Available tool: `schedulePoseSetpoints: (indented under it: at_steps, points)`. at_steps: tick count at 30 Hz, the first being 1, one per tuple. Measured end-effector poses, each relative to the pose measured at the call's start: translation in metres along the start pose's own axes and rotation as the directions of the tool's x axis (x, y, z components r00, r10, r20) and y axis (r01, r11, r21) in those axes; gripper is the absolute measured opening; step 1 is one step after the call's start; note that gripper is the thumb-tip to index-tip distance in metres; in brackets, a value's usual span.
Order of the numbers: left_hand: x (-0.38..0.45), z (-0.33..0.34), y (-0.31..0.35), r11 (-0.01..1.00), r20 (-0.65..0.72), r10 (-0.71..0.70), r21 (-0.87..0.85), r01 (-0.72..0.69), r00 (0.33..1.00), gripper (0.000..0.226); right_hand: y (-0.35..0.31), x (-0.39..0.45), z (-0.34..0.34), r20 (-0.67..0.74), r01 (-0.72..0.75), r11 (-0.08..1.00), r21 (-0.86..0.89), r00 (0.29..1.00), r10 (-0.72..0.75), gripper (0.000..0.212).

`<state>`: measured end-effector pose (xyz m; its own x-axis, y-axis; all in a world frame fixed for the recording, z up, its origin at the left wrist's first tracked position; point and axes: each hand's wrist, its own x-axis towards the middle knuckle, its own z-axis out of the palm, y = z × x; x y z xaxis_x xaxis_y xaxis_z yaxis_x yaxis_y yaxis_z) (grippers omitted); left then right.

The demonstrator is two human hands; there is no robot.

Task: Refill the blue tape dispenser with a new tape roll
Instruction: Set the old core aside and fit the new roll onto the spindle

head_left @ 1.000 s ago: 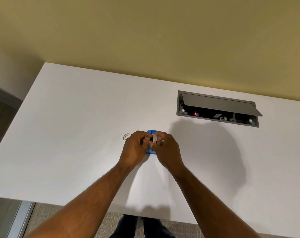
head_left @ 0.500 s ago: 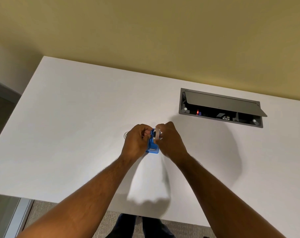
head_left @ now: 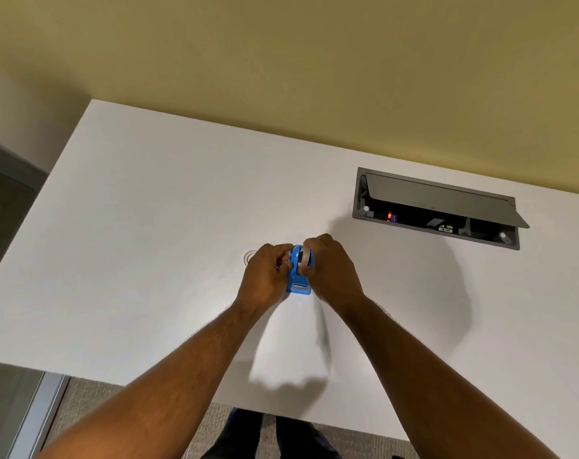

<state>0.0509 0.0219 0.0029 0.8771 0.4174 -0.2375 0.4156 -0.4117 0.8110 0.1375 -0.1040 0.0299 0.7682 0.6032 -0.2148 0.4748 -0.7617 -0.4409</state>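
Note:
The blue tape dispenser [head_left: 298,282] stands on the white table [head_left: 142,246], its cutter end towards me. My left hand [head_left: 267,277] grips its left side. My right hand [head_left: 333,270] is closed on the new tape roll [head_left: 305,257], a pale translucent ring with a dark core, which sits in the top of the dispenser between blue side walls. My fingers hide the far end of the dispenser and most of the roll.
A small clear ring [head_left: 250,256] lies on the table just left of my left hand, partly hidden. A grey cable box [head_left: 437,210] with its lid raised is set into the table at the right back. A yellow wall runs behind the table.
The roll, held above the dispenser between both hands a second ago, has come down into the dispenser. My left hand has shifted from the roll to the dispenser's side.

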Motion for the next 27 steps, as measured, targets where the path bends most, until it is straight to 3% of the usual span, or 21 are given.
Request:
schedulePoseSetpoints:
  at_steps: [4,22,24,27]
  points:
    - [0.0026,0.0013,0.0028,1.000,0.099,0.020,0.022,-0.022,0.995,0.025,0.0010,0.0021,0.0007,-0.015,0.018,1.000,-0.005,1.000,-0.018,0.018]
    - [0.0045,0.0026,0.0076,0.997,0.036,0.071,0.017,-0.071,0.997,0.022,0.0038,0.0053,0.0054,-0.043,0.075,0.996,-0.050,0.996,-0.077,0.019]
    - [0.0043,0.0030,0.0071,0.998,0.043,0.054,0.031,-0.055,0.998,0.022,0.0057,0.0046,0.0068,-0.027,0.068,0.997,-0.026,0.997,-0.068,0.023]
    - [0.0035,0.0049,0.0045,0.999,0.043,-0.012,0.035,0.010,0.999,0.023,0.0073,-0.0032,0.0071,0.014,-0.013,0.996,0.084,1.000,0.012,0.050]
